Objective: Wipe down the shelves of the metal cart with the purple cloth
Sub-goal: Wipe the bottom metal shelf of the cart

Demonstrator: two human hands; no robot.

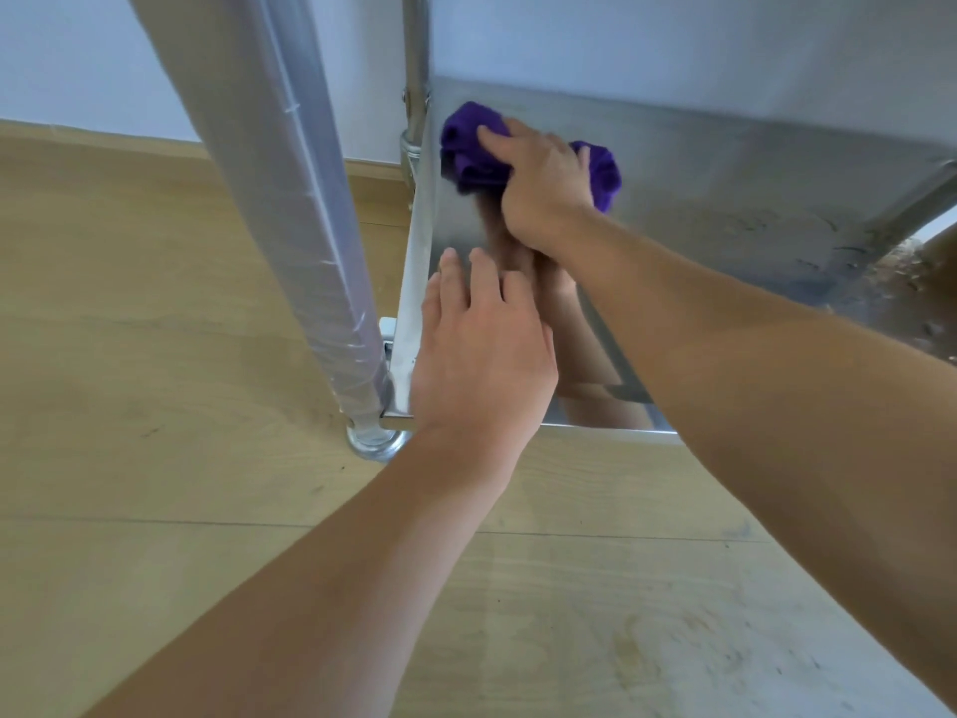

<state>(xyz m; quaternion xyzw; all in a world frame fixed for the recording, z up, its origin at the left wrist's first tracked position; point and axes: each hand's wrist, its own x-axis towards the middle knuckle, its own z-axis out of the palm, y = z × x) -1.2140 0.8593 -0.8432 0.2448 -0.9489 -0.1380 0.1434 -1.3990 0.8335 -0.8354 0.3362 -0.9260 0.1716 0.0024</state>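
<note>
So we're looking down at the bottom shelf point(735, 199) of the metal cart point(411, 282). The purple cloth point(466, 147) is bunched up on that shelf, way over near the far left corner, just beside the back post point(415, 70). Our right hand point(544, 184) is on top of it with the grip clenched around the wad: fingers curled over the fabric, and purple sticks out on both sides of the hand.

Our left hand point(481, 355) is nearer to us, over the shelf's near left corner. Its grip is released, with the fingers straight, a bit spread, pointing away from us and holding nothing. It looks like it's resting on the metal, but we can't say for sure that it's touching.

The shelf is shiny enough that a reflection point(585, 349) of the right forearm shows between the two hands, and there are dull smudgy marks toward the right side.

On the left there's the front post point(290, 199), wrapped in clear plastic film and standing on a round foot point(373, 440). We can't tell if that's a caster. Everything sits on a light wood floor point(155, 510), with a pale wall point(77, 54) behind.
</note>
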